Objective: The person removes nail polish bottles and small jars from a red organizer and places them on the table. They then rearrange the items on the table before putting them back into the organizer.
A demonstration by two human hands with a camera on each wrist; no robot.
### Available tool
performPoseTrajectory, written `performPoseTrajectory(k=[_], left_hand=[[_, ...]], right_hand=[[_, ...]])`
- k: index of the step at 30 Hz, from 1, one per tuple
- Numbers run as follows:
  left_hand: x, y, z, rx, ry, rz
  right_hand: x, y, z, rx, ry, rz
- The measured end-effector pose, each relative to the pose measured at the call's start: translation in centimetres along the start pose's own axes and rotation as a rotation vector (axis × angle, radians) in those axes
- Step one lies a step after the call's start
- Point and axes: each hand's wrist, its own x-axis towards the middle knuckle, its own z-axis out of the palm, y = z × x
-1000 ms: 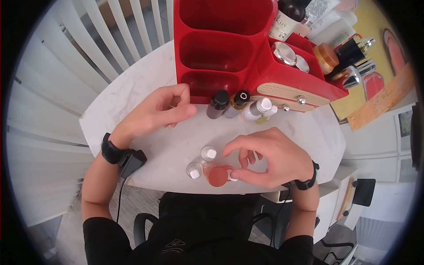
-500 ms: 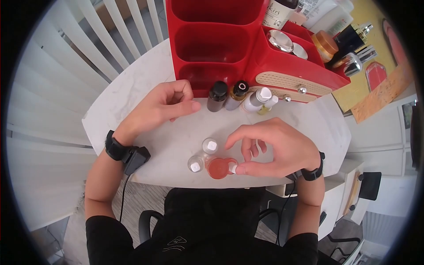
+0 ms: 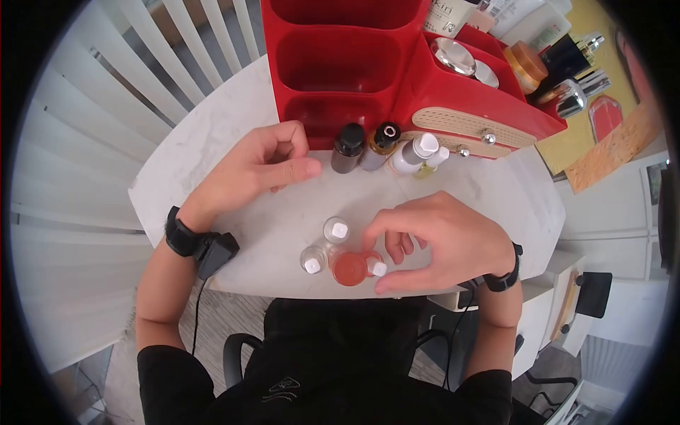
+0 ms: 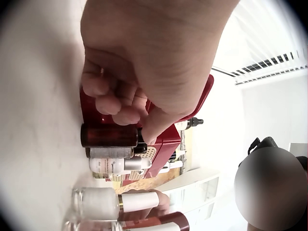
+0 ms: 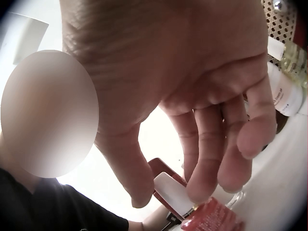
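Observation:
My right hand [image 3: 443, 241] is held over a small red bottle with a white cap [image 3: 379, 269], thumb and fingers spread around the cap. In the right wrist view, the hand [image 5: 168, 72] has its thumb apart from the white cap [image 5: 173, 192], and the fingertips lie close to the cap's other side; contact is unclear. An orange-red round lid [image 3: 350, 269] touches this bottle's left side, near two clear bottles with white caps [image 3: 336, 230] [image 3: 312, 260]. My left hand [image 3: 255, 166] hovers empty, fingers loosely bent, left of a dark bottle [image 3: 348, 149].
A red organizer [image 3: 340, 60] with open compartments and woven-front drawers stands at the back, holding cosmetics on its right. Against its front are an amber bottle [image 3: 380, 146], a white bottle [image 3: 413, 154] and a small yellowish one. All stand on a white marbled tabletop [image 3: 262, 241].
My right thumb, close against the white cap before, now lies a little nearer the table's front edge, apart from it. The left hand keeps nearly the same pose. The head view has shifted slightly.

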Motion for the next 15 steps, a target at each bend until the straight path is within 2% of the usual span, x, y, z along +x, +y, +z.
performPoseTrajectory(k=[15], left_hand=[[-0.62,0.08,-0.14,-0.038,-0.001,0.017]], right_hand=[[0.06,-0.08,0.63,-0.116,0.109,-0.032]])
